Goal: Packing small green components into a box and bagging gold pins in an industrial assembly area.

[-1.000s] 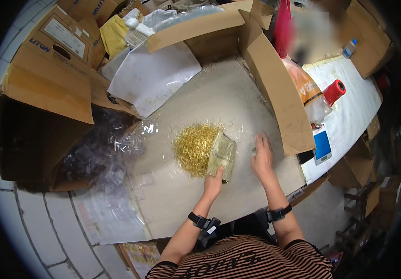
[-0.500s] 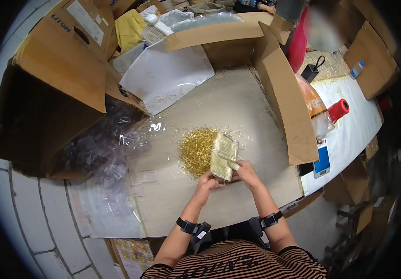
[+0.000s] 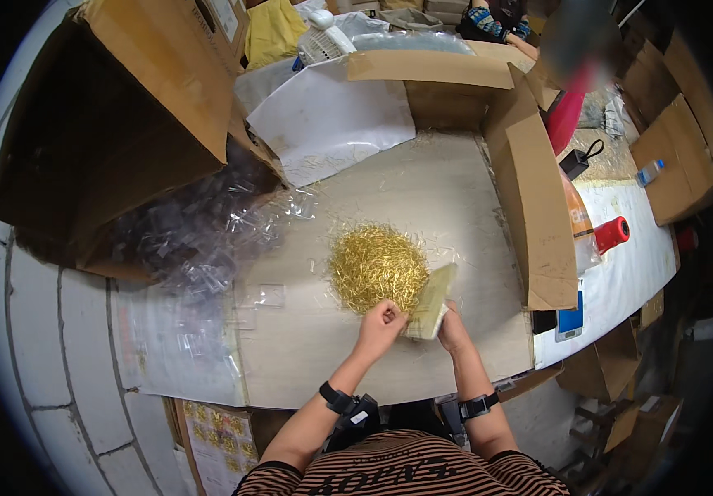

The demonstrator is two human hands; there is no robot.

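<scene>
A mound of thin gold-coloured pieces, like small bent wires or pins (image 3: 377,264), lies on the grey-beige tabletop (image 3: 307,355). My right hand (image 3: 454,331) grips a flat, yellowish rectangular packet (image 3: 432,302) by its near right side. It stands tilted on edge against the right side of the mound, slightly smeared by motion. At the mound's near edge, my left hand (image 3: 381,325) has its fingers curled together, close to the packet's left side. What those fingers hold, if anything, is too small to make out.
Clear plastic pieces (image 3: 199,231) spill from a large carton (image 3: 158,74) on the left. Cardboard walls (image 3: 542,207) border the tabletop at right and back, with a white sheet (image 3: 332,124) at back left. Beyond sit a red roll (image 3: 612,235) and a blue-screened device (image 3: 570,318).
The packet has turned from lying face up to standing on edge. My left hand has let go of it and moved to the mound's near edge. The view has shifted.
</scene>
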